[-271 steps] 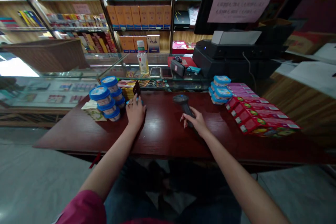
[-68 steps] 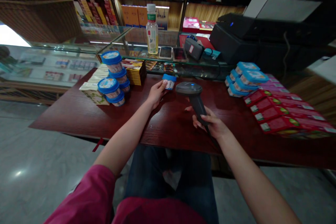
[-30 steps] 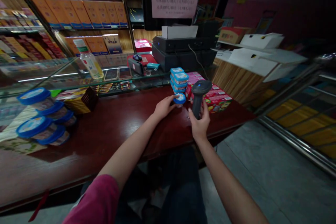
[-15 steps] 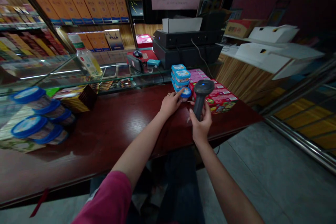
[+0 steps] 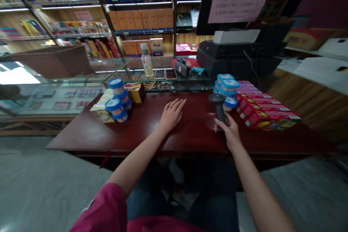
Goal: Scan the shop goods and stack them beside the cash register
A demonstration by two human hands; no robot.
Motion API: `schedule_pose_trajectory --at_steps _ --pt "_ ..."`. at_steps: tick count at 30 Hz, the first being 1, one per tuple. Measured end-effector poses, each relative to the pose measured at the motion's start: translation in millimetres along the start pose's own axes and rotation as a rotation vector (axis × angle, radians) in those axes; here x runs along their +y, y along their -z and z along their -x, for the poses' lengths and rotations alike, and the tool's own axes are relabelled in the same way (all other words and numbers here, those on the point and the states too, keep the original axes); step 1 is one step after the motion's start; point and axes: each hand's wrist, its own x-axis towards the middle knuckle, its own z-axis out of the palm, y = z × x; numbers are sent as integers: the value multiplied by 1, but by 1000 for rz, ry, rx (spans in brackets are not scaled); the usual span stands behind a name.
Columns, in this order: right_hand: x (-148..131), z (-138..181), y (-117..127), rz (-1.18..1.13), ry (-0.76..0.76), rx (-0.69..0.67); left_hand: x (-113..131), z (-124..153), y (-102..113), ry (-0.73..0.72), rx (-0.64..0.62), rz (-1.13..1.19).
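Note:
My right hand (image 5: 228, 127) is wrapped round the handle of a dark grey barcode scanner (image 5: 218, 107), held upright above the table with its head uppermost. My left hand (image 5: 172, 116) is over the middle of the dark red table (image 5: 146, 130), palm down, fingers stretched out, holding nothing. Just behind the scanner stand blue-lidded tubs: a round tub (image 5: 230, 103) in front and rectangular tubs (image 5: 227, 84) stacked behind it. Beside them, red boxes (image 5: 261, 110) lie in a row. To the left, round blue-lidded tubs (image 5: 115, 106) are stacked in front of a pile of yellow-brown packets (image 5: 136, 91).
A glass display case (image 5: 125, 72) runs along the table's far side, with a drink bottle (image 5: 146, 61) and phones on top. A black cash register (image 5: 236, 58) stands at the back right. A brown carton (image 5: 54, 61) is at the far left. Stocked shelves line the back.
My left hand has come off the round tub on the right and moved left over the table. The scanner stays in my right hand. My view has swung left.

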Motion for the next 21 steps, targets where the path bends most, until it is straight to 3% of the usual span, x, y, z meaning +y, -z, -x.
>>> schedule_pose_trajectory --at_steps 4,7,12,16,21 --pt "6 7 -60 -108 -51 -176 -51 66 60 129 55 -121" --pt "9 18 -111 -160 -86 -291 -82 109 98 333 132 -194" --pt "14 38 -177 -176 -130 -476 -121 144 149 684 226 -289" --pt "19 44 -194 -120 -145 -565 -139 142 169 678 161 -281" --pt "20 39 -185 -96 -152 -588 -145 134 167 625 158 -223"
